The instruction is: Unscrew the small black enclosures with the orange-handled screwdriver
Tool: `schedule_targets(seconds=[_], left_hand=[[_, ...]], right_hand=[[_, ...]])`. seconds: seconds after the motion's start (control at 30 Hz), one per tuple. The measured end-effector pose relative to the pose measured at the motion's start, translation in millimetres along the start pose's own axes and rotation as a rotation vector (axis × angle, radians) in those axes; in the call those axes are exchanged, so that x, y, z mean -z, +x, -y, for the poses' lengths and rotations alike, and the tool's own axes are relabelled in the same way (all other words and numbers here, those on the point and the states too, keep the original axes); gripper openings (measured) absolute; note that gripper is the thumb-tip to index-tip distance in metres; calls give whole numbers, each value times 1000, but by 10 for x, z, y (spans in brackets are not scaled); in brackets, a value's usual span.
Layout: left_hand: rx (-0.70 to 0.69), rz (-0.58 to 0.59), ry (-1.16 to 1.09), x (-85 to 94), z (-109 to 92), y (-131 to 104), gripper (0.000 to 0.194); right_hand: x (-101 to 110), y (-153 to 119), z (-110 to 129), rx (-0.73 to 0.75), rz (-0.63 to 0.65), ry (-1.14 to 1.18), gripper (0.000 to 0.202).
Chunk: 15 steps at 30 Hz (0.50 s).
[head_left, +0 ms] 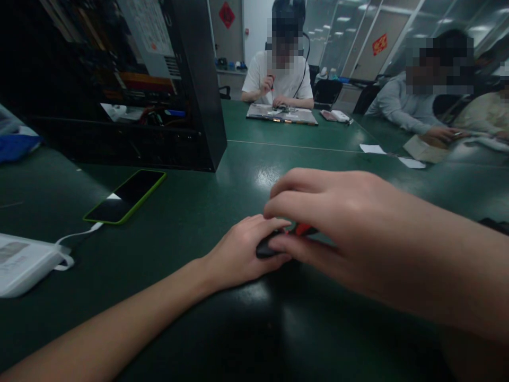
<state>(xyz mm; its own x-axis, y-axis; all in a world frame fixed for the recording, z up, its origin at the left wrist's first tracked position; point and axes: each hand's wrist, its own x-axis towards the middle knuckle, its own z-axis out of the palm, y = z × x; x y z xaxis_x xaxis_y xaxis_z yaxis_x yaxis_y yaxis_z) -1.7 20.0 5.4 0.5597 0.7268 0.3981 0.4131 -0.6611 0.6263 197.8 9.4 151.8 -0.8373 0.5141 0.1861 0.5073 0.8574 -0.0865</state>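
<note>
The near part of the green table [191,212] has two bare hands, one left hand [248,246] and one right hand [330,212], with one small black object [264,248] and one red piece [304,229] between them. To the left I count one computer case [202,79], one phone [133,193], one white box [29,265] and one white cable [79,232]. Farther off there are three other people [292,79] (the third is cut off by the right edge), one flat panel [260,112], two white paper slips [373,149], two red wall decorations [227,15] and at least two chairs [328,94].
</note>
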Motion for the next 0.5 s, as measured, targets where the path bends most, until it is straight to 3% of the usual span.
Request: schedule_targets(seconds=[0.07,0.27,0.5], left_hand=[[-19,-2,41,1,11,-9,34],[-121,-99,145,102,36,-38,42],[-87,9,213,122,64,-3,56]], right_hand=[[4,17,-35,-3,-10,-36,13],[105,-30,-31,49,69,135,28],[86,-9,0,2,47,-21,21]])
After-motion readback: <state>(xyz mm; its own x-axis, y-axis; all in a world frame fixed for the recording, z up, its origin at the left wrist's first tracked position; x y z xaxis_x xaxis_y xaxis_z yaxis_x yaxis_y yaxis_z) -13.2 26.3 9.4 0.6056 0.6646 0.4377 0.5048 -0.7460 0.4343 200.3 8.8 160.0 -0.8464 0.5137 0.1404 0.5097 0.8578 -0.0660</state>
